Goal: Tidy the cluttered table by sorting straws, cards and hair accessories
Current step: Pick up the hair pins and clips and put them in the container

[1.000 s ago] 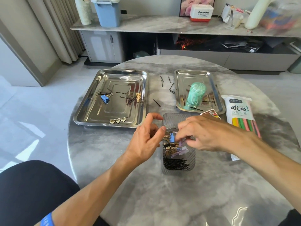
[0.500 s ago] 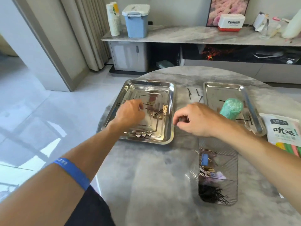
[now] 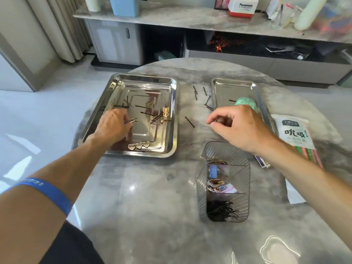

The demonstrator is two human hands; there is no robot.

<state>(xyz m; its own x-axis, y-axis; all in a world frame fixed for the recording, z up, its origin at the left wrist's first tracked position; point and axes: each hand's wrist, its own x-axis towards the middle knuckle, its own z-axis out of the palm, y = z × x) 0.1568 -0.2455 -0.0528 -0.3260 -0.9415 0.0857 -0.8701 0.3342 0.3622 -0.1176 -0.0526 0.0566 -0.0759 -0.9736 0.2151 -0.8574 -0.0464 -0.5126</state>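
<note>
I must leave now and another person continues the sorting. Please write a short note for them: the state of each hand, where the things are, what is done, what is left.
Left hand: in the left steel tray, pinching a small clip with a blue part.
Right hand: above the table, fingers curled; whether it holds something I cannot tell.
Done: the divided organizer holds black bobby pins in the near section and mixed clips in the middle one.
Left: pins, gold clip and heart clip in the left tray; loose pins between trays; green item in the right tray; straw pack at right.
</note>
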